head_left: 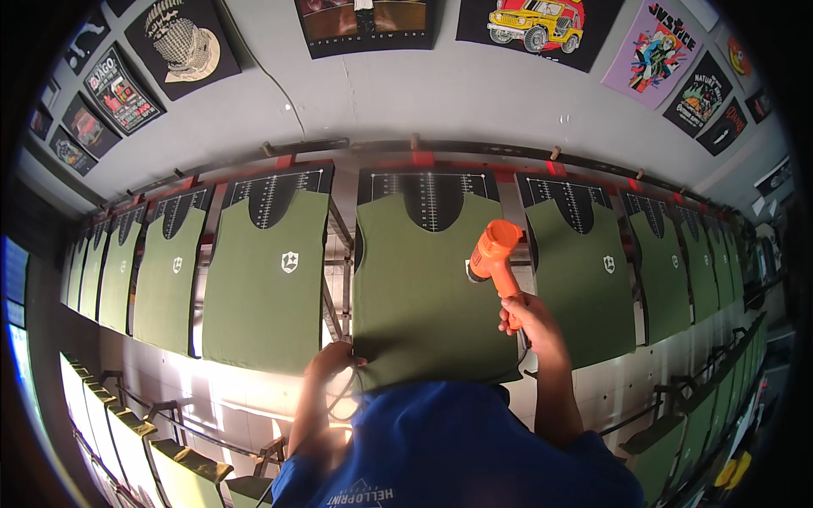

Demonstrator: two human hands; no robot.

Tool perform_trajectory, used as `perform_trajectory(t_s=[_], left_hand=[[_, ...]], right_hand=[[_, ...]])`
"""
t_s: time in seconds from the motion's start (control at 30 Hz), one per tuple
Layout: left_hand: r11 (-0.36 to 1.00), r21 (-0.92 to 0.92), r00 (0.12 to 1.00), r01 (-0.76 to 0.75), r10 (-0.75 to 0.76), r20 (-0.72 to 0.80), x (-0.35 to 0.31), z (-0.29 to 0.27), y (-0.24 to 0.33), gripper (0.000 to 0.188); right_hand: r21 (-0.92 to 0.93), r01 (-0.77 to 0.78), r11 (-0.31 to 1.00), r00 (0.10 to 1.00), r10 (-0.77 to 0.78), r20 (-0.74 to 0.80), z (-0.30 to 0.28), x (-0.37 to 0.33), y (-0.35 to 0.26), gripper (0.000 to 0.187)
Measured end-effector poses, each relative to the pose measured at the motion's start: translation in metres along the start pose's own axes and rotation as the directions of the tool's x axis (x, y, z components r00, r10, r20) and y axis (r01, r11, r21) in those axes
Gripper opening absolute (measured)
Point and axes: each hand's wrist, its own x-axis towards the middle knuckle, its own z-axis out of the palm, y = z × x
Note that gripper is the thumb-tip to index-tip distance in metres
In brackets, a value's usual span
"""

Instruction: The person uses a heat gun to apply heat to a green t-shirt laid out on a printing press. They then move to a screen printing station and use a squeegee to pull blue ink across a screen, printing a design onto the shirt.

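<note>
My right hand (532,323) is wrapped round the handle of an orange hair dryer (500,250). Its nozzle points down at the chest print of the olive green T-shirt (415,296) in front of me, and covers most of that print. The shirt lies stretched over a black printing board (432,195) with white measuring marks, which shows at the neck. My left hand (332,360) is closed at the shirt's lower left corner, with a thin grey cord (343,398) looping down from its fingers.
More green shirts on boards flank mine, including one on the left (262,279) and one on the right (584,271), each with a small white chest print. A dark rail (474,150) runs behind them. Another row of boards (182,470) stands behind me. Printed panels (550,30) hang on the wall.
</note>
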Motion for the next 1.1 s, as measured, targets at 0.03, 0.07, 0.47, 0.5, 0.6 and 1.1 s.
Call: perform_trajectory(t_s=[0.03,0.07,0.47,0.5,0.6,1.1], left_hand=[[1.0,0.008,1.0,0.006,-0.006,-0.013,-0.003,-0.001,0.004,0.047],[1.0,0.014,1.0,0.014,-0.014,-0.024,-0.006,-0.001,0.007,0.048],[0.994,0.026,0.959,0.107,-0.096,-0.266,-0.042,0.041,0.034,0.05],[0.99,0.068,0.967,0.12,-0.101,-0.235,-0.043,0.039,0.055,0.049],[0.995,0.084,0.971,0.049,-0.028,-0.239,-0.029,0.059,0.095,0.048],[0.961,0.222,0.938,-0.167,0.224,-0.264,0.089,0.268,0.369,0.045]], right_hand=[[-0.005,0.011,1.0,1.0,-0.011,0.005,0.001,0.001,0.001,0.027],[-0.017,0.01,1.0,1.0,-0.01,0.022,0.002,0.003,0.0,0.028],[-0.051,0.061,0.997,0.983,-0.052,0.174,-0.014,0.035,-0.009,0.025],[-0.04,0.064,0.997,0.984,-0.057,0.168,-0.023,0.033,-0.01,0.024],[0.033,0.012,0.999,0.987,-0.017,0.16,-0.064,0.029,-0.017,0.024],[0.114,0.054,0.992,0.986,-0.035,-0.165,-0.408,-0.034,-0.019,0.026]])
